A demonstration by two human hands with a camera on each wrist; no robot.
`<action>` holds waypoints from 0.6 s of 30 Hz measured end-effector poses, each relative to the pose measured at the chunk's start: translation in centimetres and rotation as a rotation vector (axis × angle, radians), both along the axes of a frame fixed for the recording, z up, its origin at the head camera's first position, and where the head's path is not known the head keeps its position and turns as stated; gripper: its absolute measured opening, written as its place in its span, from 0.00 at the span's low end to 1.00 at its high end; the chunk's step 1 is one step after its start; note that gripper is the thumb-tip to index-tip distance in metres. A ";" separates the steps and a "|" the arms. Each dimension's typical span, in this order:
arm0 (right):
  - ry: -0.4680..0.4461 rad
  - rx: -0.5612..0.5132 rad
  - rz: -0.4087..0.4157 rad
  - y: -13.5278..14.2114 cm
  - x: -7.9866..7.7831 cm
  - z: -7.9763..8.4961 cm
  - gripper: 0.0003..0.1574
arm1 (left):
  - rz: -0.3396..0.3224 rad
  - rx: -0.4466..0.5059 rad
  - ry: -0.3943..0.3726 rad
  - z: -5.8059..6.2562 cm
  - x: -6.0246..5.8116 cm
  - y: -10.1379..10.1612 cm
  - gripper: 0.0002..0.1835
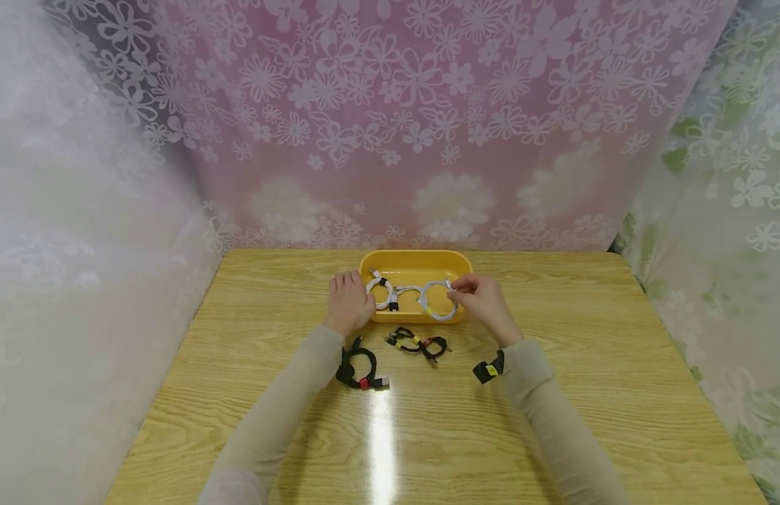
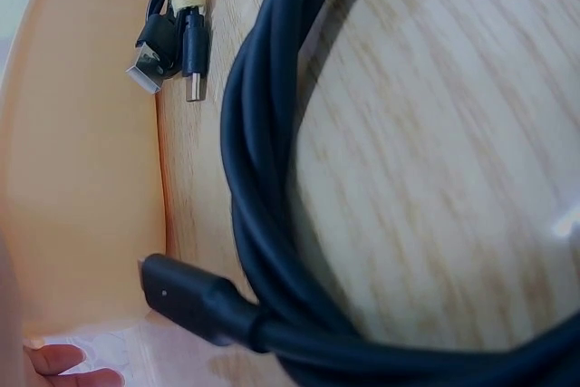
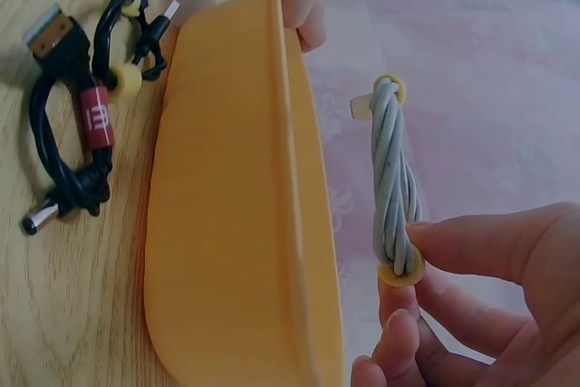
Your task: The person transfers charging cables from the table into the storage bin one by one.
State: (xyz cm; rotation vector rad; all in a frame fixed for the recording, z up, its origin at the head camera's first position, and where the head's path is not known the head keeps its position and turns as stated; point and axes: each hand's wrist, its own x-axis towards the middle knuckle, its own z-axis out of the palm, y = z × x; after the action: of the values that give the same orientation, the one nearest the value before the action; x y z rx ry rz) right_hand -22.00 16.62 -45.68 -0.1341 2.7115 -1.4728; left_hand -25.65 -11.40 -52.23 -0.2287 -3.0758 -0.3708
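Note:
My right hand (image 1: 485, 301) pinches a coiled light-grey cable (image 1: 438, 301) between thumb and fingertips, over the right part of a yellow bin (image 1: 415, 259). Yellow bands wrap this cable (image 3: 391, 178), seen edge-on in the right wrist view, beside the bin's rim (image 3: 288, 169). At the bin's left end, my left hand (image 1: 351, 303) grips the rim, its thumb toward the inside. Two white coiled cables lie in the bin: one with black ties (image 1: 380, 298) at the left, another (image 1: 407, 289) in the middle, partly hidden by the held coil.
In front of the bin lie small black cables (image 1: 418, 342) with yellow and red bands. A thicker black coiled cable (image 1: 363, 366) with a red tie rests below my left wrist. The wooden table (image 1: 592, 421) meets a floral curtain (image 1: 390, 140) behind the bin.

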 end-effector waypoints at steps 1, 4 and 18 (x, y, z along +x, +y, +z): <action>-0.003 -0.003 0.004 0.1 -0.2 -0.1 0.14 | 0.000 -0.003 -0.005 0.0 0.0 0.0 0.19; -0.007 -0.010 0.003 0.3 -0.8 -0.3 0.14 | 0.000 -0.006 -0.011 0.1 0.0 0.0 0.19; -0.024 0.083 -0.027 0.6 -3.0 -1.4 0.12 | -0.009 -0.002 0.001 0.2 0.1 -0.1 0.20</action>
State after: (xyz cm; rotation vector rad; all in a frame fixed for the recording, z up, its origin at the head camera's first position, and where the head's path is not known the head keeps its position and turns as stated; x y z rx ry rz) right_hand -24.99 17.20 -47.11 -0.0767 2.7608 -1.3566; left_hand -25.58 -11.46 -52.05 -0.2422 -3.0758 -0.3680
